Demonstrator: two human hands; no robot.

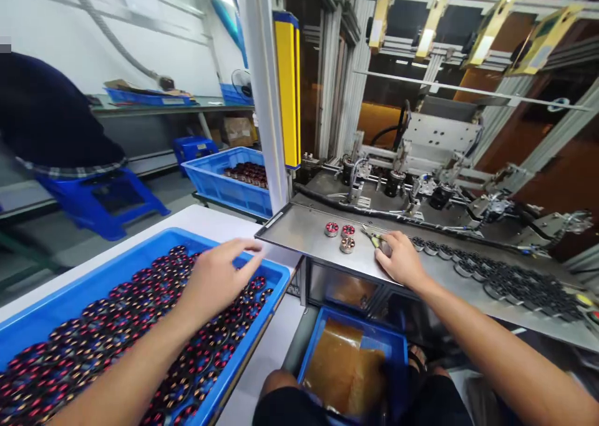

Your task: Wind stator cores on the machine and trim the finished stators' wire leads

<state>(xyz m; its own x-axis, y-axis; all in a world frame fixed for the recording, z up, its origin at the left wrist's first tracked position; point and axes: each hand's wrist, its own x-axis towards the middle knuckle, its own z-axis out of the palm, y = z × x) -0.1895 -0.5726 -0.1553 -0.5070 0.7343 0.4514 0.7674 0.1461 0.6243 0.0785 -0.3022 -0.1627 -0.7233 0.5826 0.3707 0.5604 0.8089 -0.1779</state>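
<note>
Honestly, barely started: blue tray [277, 270] is packed with wound stators [116, 326], left hand [218, 276] open and hovering over them. Further out, only three loose stators [347, 245] sit on the metal shelf [299, 229]. Right hand [400, 261] rests on a small tool [371, 235] beside them, can't tell if it's gripping.

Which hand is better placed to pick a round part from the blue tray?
Probably left. The left hand hovers over the round parts in the blue tray; the right hand rests on the metal shelf, farther off.
</note>
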